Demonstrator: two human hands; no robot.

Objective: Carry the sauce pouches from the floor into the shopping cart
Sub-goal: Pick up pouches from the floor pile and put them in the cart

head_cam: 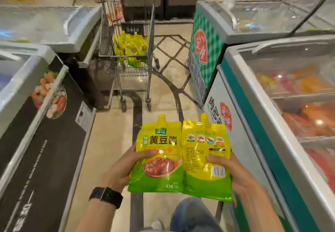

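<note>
Left hand (123, 170) pinches the first pouch (159, 155), right hand (233, 173) the second pouch (204, 159); slick film may slip before I reach the cart (125, 56) at twelve o'clock.

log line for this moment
phase: carry | left hand: grips front-facing pouch | right hand: grips back-facing pouch | cart: ahead, holds pouches

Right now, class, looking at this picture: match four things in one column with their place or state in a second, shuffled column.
1. left hand
2. right hand
3. shopping cart
4. watch

a. grips the barcode-side pouch
b. ahead in the aisle, holding yellow pouches
c. on the left wrist
d. grips the front-label pouch

Pairs: 1-d, 2-a, 3-b, 4-c
</note>
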